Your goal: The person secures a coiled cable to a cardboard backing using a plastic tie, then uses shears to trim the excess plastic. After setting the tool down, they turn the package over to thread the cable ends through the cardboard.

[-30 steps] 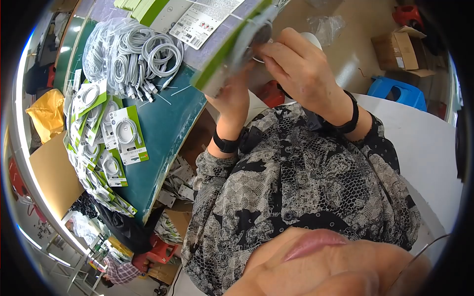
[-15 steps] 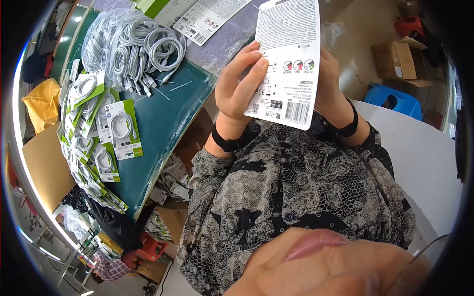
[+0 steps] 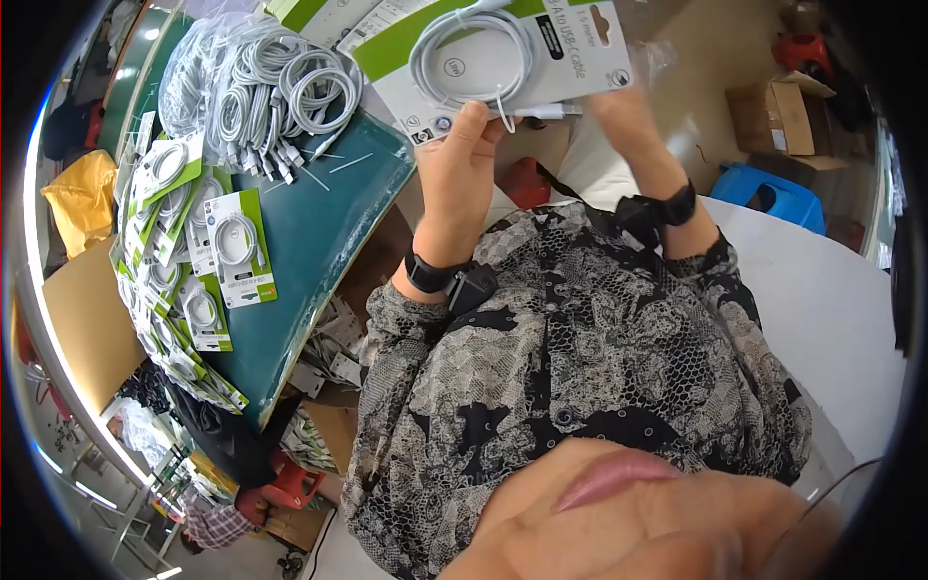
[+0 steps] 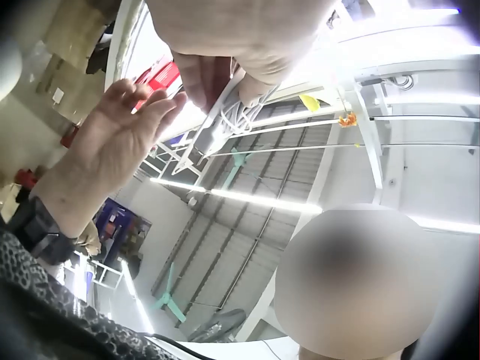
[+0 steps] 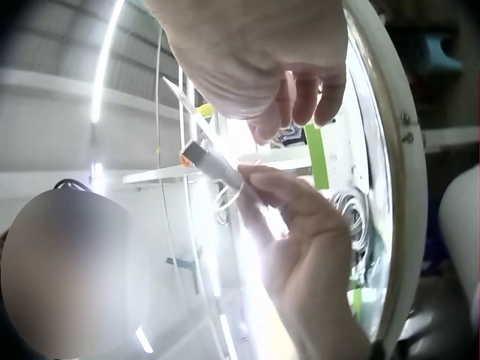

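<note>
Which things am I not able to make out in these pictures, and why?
Right hand, exact finger positions: head view, blurred.
Left hand, some fingers: head view, hidden behind the card.
Card, upper edge: head view, cut off by the picture's top.
Card's print: left wrist view, turned nearly edge-on.
Cable pile, exact count: head view, cables overlap, partly under plastic.

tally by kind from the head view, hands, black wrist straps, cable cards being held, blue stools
left hand and right hand: 2
black wrist straps: 2
held cable card: 1
blue stool: 1
total: 6
</note>
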{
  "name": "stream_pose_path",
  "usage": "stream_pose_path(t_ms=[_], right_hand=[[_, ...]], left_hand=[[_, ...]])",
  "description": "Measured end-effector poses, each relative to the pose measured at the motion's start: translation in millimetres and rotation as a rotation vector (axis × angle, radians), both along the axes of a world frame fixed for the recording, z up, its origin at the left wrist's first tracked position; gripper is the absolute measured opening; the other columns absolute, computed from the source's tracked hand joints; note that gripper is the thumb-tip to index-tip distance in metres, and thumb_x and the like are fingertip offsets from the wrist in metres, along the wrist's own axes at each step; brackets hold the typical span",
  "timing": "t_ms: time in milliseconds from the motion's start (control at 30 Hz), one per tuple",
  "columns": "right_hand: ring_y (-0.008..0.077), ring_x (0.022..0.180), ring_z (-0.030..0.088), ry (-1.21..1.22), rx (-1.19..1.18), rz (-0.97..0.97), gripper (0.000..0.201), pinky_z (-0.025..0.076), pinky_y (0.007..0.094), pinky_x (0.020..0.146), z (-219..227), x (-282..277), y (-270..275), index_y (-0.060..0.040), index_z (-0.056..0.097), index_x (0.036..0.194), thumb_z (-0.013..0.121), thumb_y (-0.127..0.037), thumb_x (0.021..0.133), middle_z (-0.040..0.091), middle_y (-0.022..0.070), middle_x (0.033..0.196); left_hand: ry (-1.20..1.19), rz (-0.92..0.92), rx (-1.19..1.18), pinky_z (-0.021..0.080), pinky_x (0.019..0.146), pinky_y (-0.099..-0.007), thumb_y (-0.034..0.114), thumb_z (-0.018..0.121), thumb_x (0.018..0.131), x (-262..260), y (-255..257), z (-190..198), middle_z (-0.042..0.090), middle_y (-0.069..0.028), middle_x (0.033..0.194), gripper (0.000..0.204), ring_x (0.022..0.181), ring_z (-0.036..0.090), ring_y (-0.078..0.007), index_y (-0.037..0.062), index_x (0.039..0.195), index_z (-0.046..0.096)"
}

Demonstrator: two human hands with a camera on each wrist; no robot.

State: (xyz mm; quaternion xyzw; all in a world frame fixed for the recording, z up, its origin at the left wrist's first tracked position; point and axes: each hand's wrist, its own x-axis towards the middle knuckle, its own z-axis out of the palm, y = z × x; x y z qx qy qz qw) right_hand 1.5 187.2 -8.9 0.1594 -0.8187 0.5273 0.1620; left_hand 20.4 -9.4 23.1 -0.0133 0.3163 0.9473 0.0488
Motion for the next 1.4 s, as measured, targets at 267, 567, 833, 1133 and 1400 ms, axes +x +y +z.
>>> stream_pose_path(t_ms=[267,567,833,1133,1400], right_hand=[[0.0269,0.093,0.059,0.076,-0.006,0.192,0.024,0.047,0.0351,0.078,-0.6,6.4,-24.7,-0.0053,0.063,0.104,0.056,-0.001,0.081,0.063,0.0110,0.100],[0.0235,0.081,0.060,0.101,0.056,-0.002,0.018,0.048,0.0342,0.068,-32.5,0.7,-17.9,-0.0025,0.061,0.097,0.057,0.001,0.079,0.062,0.0077,0.090],[0.0183,0.078,0.058,-0.347,0.136,0.513,0.016,0.047,0.0311,0.065,41.0,24.6,-0.7,-0.0078,0.065,0.092,0.067,-0.003,0.077,0.059,0.0067,0.086],[0.0226,0.083,0.051,0.394,0.412,0.013,0.024,0.041,0.0321,0.073,79.5,7.0,-11.3,-0.0106,0.067,0.090,0.069,-0.003,0.068,0.054,0.0013,0.080],[0.0212,0.081,0.049,0.395,0.382,0.027,0.028,0.040,0.0306,0.072,57.4,17.7,-27.3,-0.0124,0.067,0.091,0.069,0.000,0.066,0.051,0.0006,0.077]], left_hand=[[-0.097,-0.061,-0.082,0.053,0.077,-0.0346,0.004,0.056,0.089,12.2,6.3,-1.6,0.061,-0.0088,0.105,0.029,0.091,0.062,-0.0191,0.0011,0.117,0.049],[-0.030,-0.055,-0.187,0.055,0.075,-0.0357,0.006,0.057,0.089,5.0,10.5,20.6,0.061,-0.0096,0.102,0.027,0.087,0.063,-0.0199,0.0001,0.114,0.052],[-0.091,-0.048,-0.261,0.056,0.081,-0.0400,0.008,0.057,0.090,-11.3,-3.0,-4.8,0.062,-0.0123,0.101,0.024,0.091,0.063,-0.0225,-0.0045,0.111,0.055],[-0.066,-0.153,-0.247,0.055,0.083,-0.0392,0.008,0.056,0.091,3.8,7.0,0.5,0.062,-0.0137,0.103,0.024,0.093,0.063,-0.0227,-0.0084,0.108,0.056],[-0.138,-0.206,-0.117,0.052,0.087,-0.0357,0.007,0.057,0.090,9.5,12.6,-13.5,0.061,-0.0128,0.108,0.025,0.095,0.062,-0.0218,-0.0058,0.112,0.054]])
